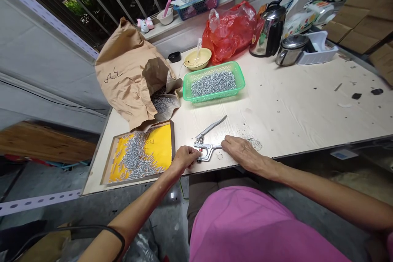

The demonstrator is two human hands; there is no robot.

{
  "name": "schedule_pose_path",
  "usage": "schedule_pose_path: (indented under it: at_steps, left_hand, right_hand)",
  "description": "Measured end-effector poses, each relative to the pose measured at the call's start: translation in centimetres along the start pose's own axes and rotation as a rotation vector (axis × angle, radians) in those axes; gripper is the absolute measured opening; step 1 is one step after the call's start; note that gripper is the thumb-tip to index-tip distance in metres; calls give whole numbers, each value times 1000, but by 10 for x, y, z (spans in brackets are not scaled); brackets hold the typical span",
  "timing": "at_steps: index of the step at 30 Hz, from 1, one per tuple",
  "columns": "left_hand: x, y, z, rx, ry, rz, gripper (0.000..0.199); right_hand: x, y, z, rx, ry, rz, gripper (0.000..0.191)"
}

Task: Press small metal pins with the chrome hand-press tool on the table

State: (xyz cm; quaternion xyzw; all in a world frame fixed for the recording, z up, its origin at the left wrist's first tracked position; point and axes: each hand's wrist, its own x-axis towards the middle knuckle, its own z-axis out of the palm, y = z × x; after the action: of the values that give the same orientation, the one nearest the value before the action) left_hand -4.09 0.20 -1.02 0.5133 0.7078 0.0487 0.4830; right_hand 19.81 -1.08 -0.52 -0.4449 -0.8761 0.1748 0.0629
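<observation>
A silver spring-loaded hand tool (209, 147), with a long raised lever and a curved frame, lies near the table's front edge. My right hand (241, 152) is closed around the end of its lower handle. At the tool's left end, my left hand (186, 158) has its fingers pinched together; whatever they hold is too small to make out. Just left of that hand is a shallow tray (172, 141) with a yellow bottom, holding a heap of small silver metal pins (135, 153). Behind the tool stands a green plastic basket (215, 97) full of similar pins.
An open brown paper bag (123, 77) with more metal pieces leans at the back left. Behind the basket are a yellow bowl (196, 66), a red plastic bag (229, 32), a kettle (270, 28) and a metal pot (290, 55). A window with bars lies beyond.
</observation>
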Motion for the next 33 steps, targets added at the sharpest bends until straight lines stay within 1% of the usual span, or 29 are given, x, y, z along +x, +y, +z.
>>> schedule_pose_path:
  at_steps: [3,4,5,7,8,9,11,12,14,17,23,26,28,29,30,31,33]
  left_hand:
    - [0,0,0,16,-5,-1,25]
    - [0,0,1,14,-9,4,26]
    - [0,0,1,9,-14,10,26]
    - [0,0,1,-1,-21,21,27]
    - [0,-1,1,-6,-21,23,27]
    - [0,-1,2,-9,-20,23,27]
    - [0,-2,2,-16,-17,15,27]
    - [0,-2,2,-23,-18,12,27]
    - [0,-3,2,-41,-26,6,27]
    - [-1,-4,2,-74,-35,-1,28]
    - [-1,-5,3,-89,-36,-20,29]
    - [-3,-4,2,-60,-34,-22,31]
    - [-7,-2,1,-11,-7,-34,34]
    - [-10,-1,1,34,31,-30,35]
    - [-14,0,0,91,93,-3,34]
    - [-17,2,1,157,174,54,32]
    - [-22,8,4,297,326,249,24]
  right_hand:
    - [5,7,-3,9,2,0,15]
    - [9,12,-4,12,17,-9,16]
    - [13,18,-6,10,36,-18,26]
    - [25,32,-8,-11,52,-37,61]
    - [32,38,-9,-27,35,-46,78]
    - [38,44,-10,-43,2,-60,91]
    - [50,51,-11,-82,-78,-100,105]
    - [54,52,-11,-106,-106,-119,107]
    - [59,50,-11,-156,-123,-143,110]
    - [56,40,-14,-194,-109,-149,104]
    - [40,25,-26,-160,-82,-130,68]
    - [35,24,-26,-150,-65,-137,50]
    - [34,24,-22,-135,-42,-155,40]
    - [34,25,-20,-128,-30,-163,38]
    - [33,26,-17,-124,-19,-169,36]
    - [34,27,-15,-121,-11,-172,35]
    - [34,27,-11,-123,-1,-169,33]
